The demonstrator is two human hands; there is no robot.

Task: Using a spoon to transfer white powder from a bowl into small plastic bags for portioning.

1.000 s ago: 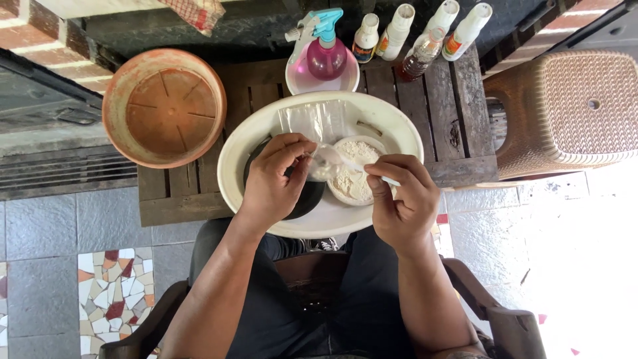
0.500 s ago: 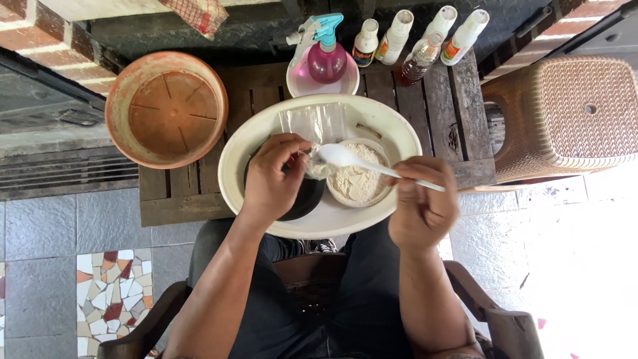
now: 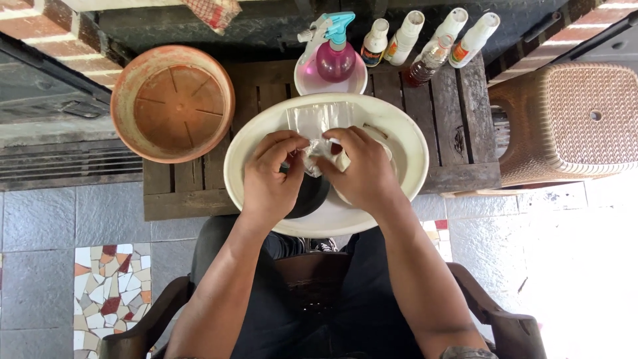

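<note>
Over the wide cream plastic basin (image 3: 399,133) on the dark slatted wooden surface (image 3: 465,133), the left hand (image 3: 269,179) and the right hand (image 3: 362,173) are both pinching a small crumpled clear plastic bag (image 3: 319,151) between fingertips, each grip pressed onto it. Judging by this, the bag is being worked open or shut; a small black pot (image 3: 309,196) is sitting below, its filling hidden. An empty terracotta pot (image 3: 173,103) and a pink spray bottle (image 3: 334,56) are standing nearby, untouched.
</note>
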